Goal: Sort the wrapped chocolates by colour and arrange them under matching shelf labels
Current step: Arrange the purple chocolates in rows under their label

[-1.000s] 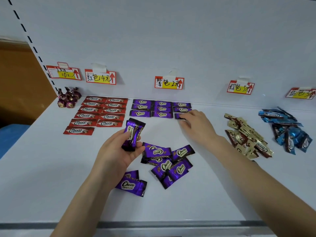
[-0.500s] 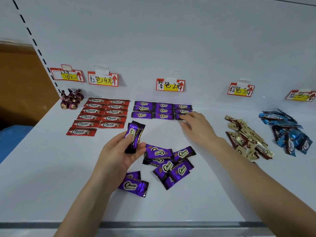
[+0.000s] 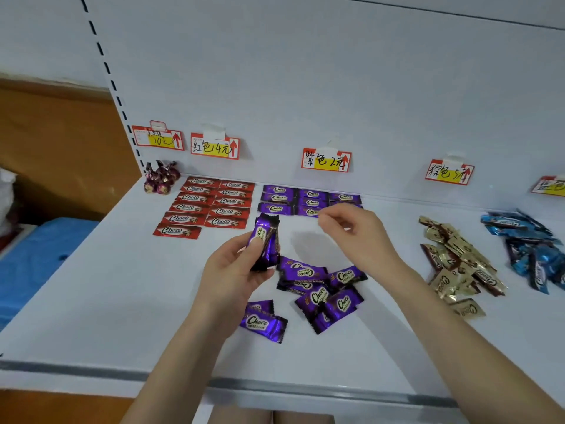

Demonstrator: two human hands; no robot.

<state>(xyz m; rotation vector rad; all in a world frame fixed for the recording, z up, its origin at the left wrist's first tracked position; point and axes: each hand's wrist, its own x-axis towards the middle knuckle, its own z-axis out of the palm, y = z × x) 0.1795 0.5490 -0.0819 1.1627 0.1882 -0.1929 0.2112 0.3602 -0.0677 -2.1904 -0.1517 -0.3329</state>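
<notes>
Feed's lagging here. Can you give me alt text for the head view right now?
The left hand grips purple chocolates upright beside a loose purple pile on the white shelf, while the empty right hand hovers by the neat purple rows under their label. Red rows lie left; a gold pile and a blue pile lie unsorted right.

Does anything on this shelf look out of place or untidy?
Yes. The loose purple wrapped chocolates overlap in a central heap, away from the neat purple rows under their paper label. The gold wrapped chocolates and blue wrapped chocolates at the right are also jumbled heaps.
</notes>
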